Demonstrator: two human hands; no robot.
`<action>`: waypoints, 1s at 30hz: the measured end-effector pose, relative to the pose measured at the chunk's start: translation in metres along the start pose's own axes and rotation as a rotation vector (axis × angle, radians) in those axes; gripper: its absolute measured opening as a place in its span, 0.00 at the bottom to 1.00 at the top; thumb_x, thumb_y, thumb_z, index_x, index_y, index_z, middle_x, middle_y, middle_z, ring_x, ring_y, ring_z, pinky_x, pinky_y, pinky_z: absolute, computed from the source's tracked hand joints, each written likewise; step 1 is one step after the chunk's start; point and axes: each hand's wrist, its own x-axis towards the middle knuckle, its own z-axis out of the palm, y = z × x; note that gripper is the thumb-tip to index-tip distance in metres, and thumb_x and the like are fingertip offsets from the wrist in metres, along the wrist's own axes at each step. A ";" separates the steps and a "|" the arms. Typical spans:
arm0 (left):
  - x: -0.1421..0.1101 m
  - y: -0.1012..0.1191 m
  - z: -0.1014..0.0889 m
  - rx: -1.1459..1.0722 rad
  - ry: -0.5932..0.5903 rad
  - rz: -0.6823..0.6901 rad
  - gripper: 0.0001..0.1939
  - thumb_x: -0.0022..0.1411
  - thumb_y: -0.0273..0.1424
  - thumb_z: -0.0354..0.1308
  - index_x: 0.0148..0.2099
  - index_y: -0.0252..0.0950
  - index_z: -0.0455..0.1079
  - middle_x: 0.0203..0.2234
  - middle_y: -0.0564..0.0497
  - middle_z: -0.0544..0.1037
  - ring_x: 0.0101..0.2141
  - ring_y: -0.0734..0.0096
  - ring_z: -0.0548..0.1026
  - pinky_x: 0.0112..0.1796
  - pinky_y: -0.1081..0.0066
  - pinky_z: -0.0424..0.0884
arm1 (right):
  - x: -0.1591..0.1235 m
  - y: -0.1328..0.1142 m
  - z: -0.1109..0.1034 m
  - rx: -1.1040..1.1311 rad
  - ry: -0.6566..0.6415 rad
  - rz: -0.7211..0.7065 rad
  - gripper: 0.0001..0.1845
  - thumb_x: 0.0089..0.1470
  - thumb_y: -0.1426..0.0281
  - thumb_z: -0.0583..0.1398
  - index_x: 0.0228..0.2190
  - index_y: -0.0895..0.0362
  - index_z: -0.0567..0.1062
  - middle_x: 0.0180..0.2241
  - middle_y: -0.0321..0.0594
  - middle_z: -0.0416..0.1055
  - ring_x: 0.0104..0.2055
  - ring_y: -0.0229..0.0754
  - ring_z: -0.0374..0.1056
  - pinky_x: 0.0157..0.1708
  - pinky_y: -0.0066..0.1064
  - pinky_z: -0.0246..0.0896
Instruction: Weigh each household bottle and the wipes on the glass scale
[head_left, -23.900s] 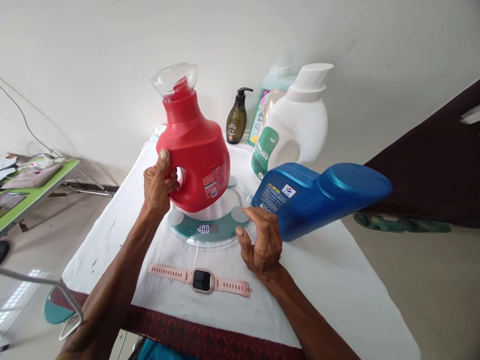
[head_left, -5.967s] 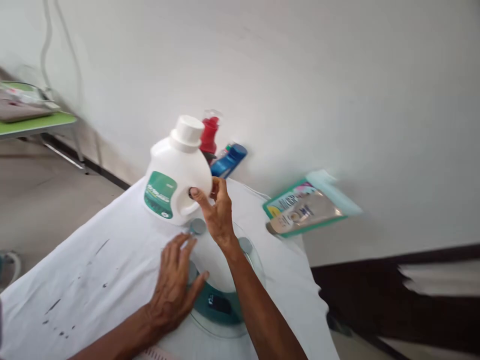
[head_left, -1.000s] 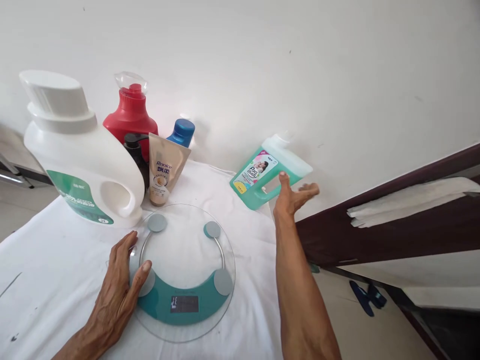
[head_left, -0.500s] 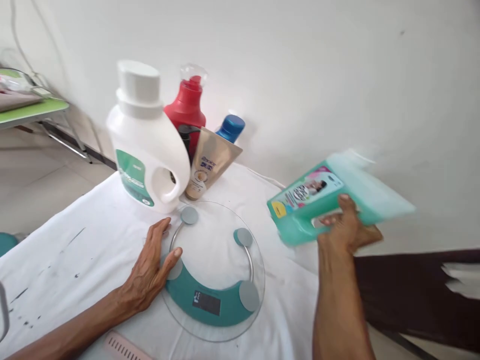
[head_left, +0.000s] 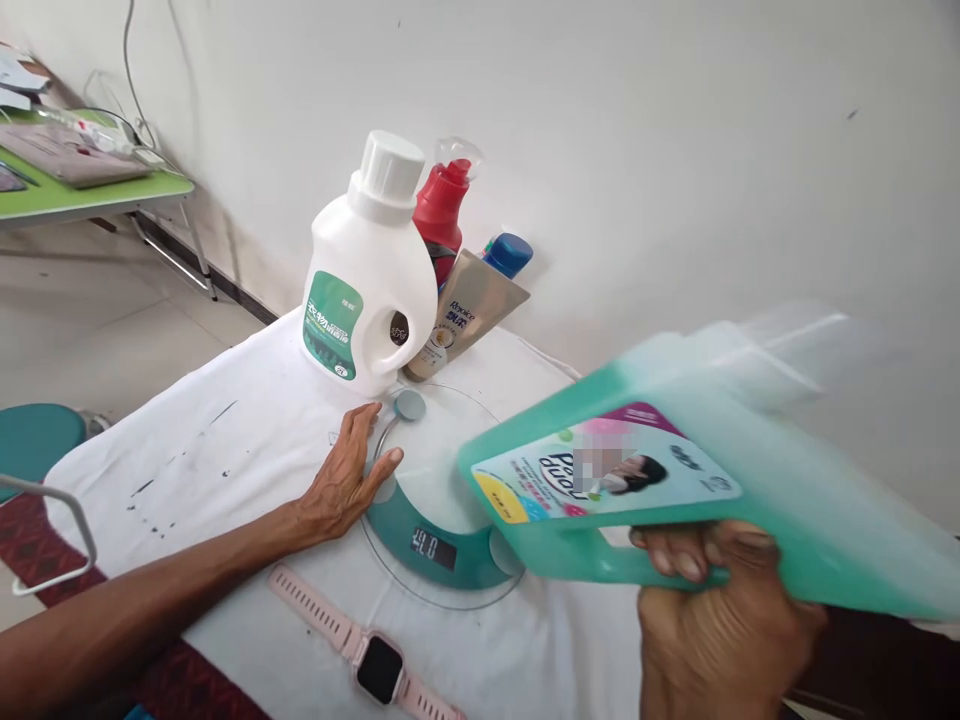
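Note:
My right hand [head_left: 727,610] grips the handle of a large green detergent bottle [head_left: 555,545], which is tilted far over, its base toward the scale and its cap end away to the right. The round glass bathroom scale [head_left: 390,545] has a teal band and a lit display; the bottle's base covers its right part from view. My left hand [head_left: 349,480] rests at the scale's left edge with fingers stretched and thumb apart, holding nothing. Just behind the scale stands a white detergent bottle [head_left: 375,250] with a green label.
Beside the white bottle are a gold Rejoice tube [head_left: 476,300], a red pump bottle [head_left: 439,210] and a blue-capped bottle [head_left: 510,253] near the wall. A pink smartwatch [head_left: 379,668] lies in front. A green table [head_left: 165,190] and teal stool [head_left: 37,440] are at left.
My right hand has brought the green bottle nearer to me, and it now overlaps the scale in view. The view has shifted, showing the whole watch. My left hand stays at the scale's edge.

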 end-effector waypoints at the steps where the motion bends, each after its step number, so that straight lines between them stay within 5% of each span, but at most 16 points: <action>1: 0.000 -0.001 0.000 0.000 -0.002 0.005 0.31 0.76 0.49 0.48 0.72 0.39 0.52 0.63 0.37 0.65 0.63 0.51 0.70 0.63 0.44 0.68 | -0.007 0.000 0.010 0.025 0.007 0.006 0.28 0.40 0.60 0.74 0.13 0.52 0.60 0.12 0.25 0.49 0.13 0.30 0.48 0.14 0.30 0.51; 7: 0.003 -0.005 0.000 0.022 0.004 0.021 0.32 0.75 0.50 0.48 0.71 0.37 0.53 0.63 0.35 0.64 0.63 0.49 0.69 0.63 0.42 0.67 | -0.031 0.012 0.044 0.126 -0.017 0.051 0.25 0.34 0.64 0.76 0.14 0.53 0.65 0.12 0.23 0.52 0.14 0.30 0.50 0.16 0.28 0.51; 13: 0.004 -0.003 -0.002 0.022 -0.017 0.024 0.34 0.75 0.51 0.47 0.71 0.34 0.52 0.64 0.32 0.63 0.63 0.49 0.68 0.64 0.43 0.66 | -0.038 0.022 0.054 0.098 -0.053 -0.006 0.27 0.41 0.57 0.75 0.16 0.53 0.65 0.13 0.25 0.53 0.16 0.32 0.52 0.19 0.31 0.55; 18: 0.005 -0.005 -0.001 0.002 -0.001 0.028 0.34 0.74 0.53 0.47 0.70 0.35 0.53 0.64 0.33 0.64 0.61 0.51 0.70 0.63 0.44 0.68 | -0.034 0.040 0.013 0.055 -0.112 -0.024 0.32 0.42 0.36 0.69 0.28 0.51 0.73 0.31 0.38 0.72 0.37 0.47 0.73 0.39 0.42 0.72; 21: 0.006 -0.006 -0.001 0.010 -0.002 0.048 0.34 0.74 0.53 0.47 0.70 0.34 0.53 0.64 0.33 0.63 0.62 0.51 0.69 0.63 0.44 0.67 | -0.041 0.068 -0.025 -0.008 0.135 0.112 0.37 0.49 0.30 0.57 0.23 0.51 0.72 0.24 0.38 0.68 0.28 0.42 0.68 0.30 0.37 0.67; 24: 0.006 -0.007 0.000 0.026 0.009 0.054 0.35 0.74 0.54 0.47 0.69 0.33 0.54 0.64 0.32 0.64 0.61 0.51 0.70 0.63 0.43 0.67 | -0.058 0.100 -0.050 -0.068 0.288 0.251 0.39 0.46 0.28 0.57 0.17 0.52 0.67 0.14 0.33 0.59 0.18 0.38 0.58 0.20 0.32 0.57; 30: 0.008 -0.006 -0.002 0.049 -0.002 0.049 0.36 0.73 0.55 0.47 0.69 0.33 0.55 0.63 0.33 0.64 0.61 0.51 0.71 0.63 0.43 0.68 | -0.077 0.123 -0.051 -0.122 0.238 0.255 0.38 0.51 0.33 0.59 0.17 0.55 0.70 0.13 0.33 0.61 0.16 0.36 0.59 0.18 0.29 0.53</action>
